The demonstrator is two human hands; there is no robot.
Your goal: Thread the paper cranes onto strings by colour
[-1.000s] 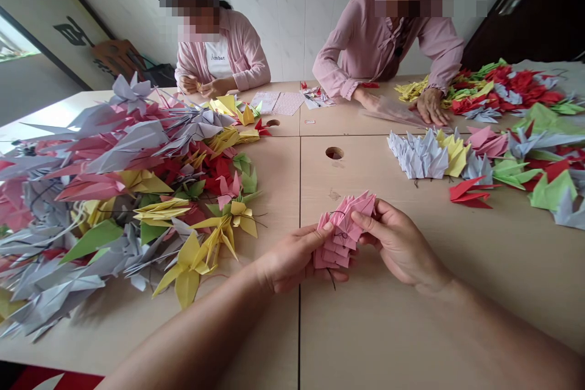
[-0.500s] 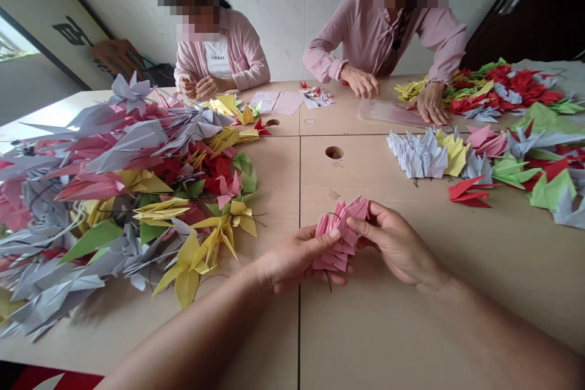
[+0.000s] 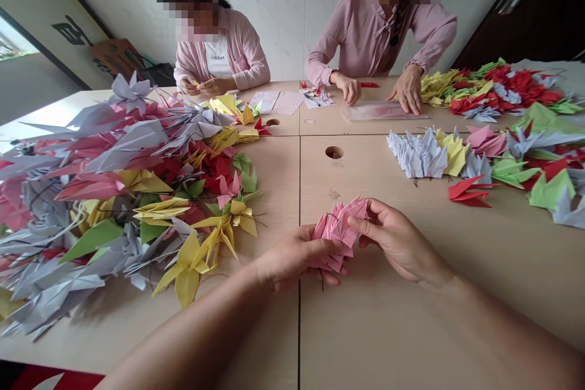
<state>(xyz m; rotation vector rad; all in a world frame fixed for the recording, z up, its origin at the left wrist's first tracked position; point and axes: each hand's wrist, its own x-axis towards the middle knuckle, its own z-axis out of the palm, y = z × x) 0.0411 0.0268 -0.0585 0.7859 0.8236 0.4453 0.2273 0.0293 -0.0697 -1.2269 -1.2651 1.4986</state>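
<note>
Several pink folded paper cranes [image 3: 336, 228] are bunched together above the table, held between my two hands. My left hand [image 3: 299, 259] is closed round the lower left side of the bunch, its thumb lying across the front. At the upper right, my right hand [image 3: 388, 234] pinches the paper between thumb and fingers. A thin dark thread [image 3: 322, 280] hangs below the bunch. Part of the pink paper is hidden behind my fingers. Beyond my right hand, a red paper crane [image 3: 470, 192] rests on the table beside a row of white cranes [image 3: 418, 152].
A big heap of coloured paper cranes [image 3: 128, 195] covers the left of the table [image 3: 388, 329]. Another pile [image 3: 507, 91] lies at the far right. Across the table sit two people; one handles a clear plastic sheet [image 3: 384, 111]. A round hole [image 3: 334, 152] is cut in the tabletop.
My left thumb has slid lower over the pink cranes, and the bunch has shifted slightly left. Opposite, one person's hands and the plastic sheet have moved left.
</note>
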